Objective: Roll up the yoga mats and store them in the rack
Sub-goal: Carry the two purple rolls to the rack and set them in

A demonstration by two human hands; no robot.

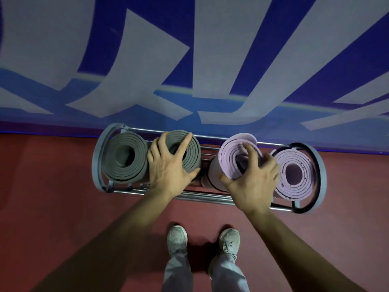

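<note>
Dim light is falling on a dull red matte floor (52, 197), which is meeting, straight ahead, a deep blue wall banner with huge pale grey letter shapes (210, 39), a thin bright line (174, 88) running across its lower part.

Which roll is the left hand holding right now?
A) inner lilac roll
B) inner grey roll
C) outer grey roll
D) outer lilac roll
B: the left hand grips the top of the inner grey roll, second from the left end of the rack; the right hand holds the inner lilac roll.
</note>
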